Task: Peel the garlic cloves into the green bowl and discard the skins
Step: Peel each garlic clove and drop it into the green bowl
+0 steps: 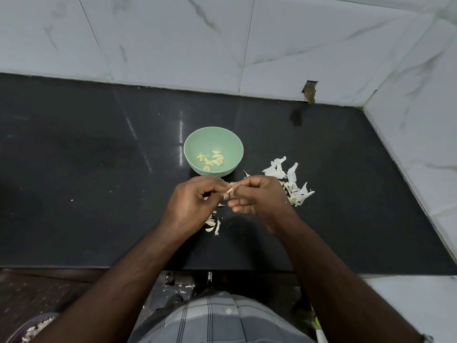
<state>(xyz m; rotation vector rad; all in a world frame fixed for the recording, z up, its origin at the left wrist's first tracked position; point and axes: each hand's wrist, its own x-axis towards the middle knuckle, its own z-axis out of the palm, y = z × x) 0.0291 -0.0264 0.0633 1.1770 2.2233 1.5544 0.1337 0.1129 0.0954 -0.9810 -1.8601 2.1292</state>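
Item, nearest: a checked garment [217, 318] is filling the bottom edge, and skin scraps [184, 288] are lying on the floor just below the counter lip.

Item: a few unpeeled cloves [210, 225] are waiting on the black counter [86, 194], partly under the left wrist. How many more are hiding beneath the hands cannot be told.

Item: the left hand [195, 206] is pinching one end of a small garlic clove [231, 190]; the right hand [257, 198] is gripping the other end, thumb and forefinger working at its skin. Both hands are hovering just above the counter, meeting at the clove.

Item: a heap of discarded skins [289, 180] is lying on the counter beside the right hand, not yet thrown away.

Item: the green bowl [193, 147] is standing just beyond the hands, holding about ten peeled cloves [211, 159].

Judgement: peeling is looking well advanced; remaining are this clove, the few by the wrist, and clearing all skins.

Item, farthest: marble-patterned wall tiles [173, 40] are backing the counter, one with a chipped hole [309, 91]. Nothing is blocking the short reach to the bowl.
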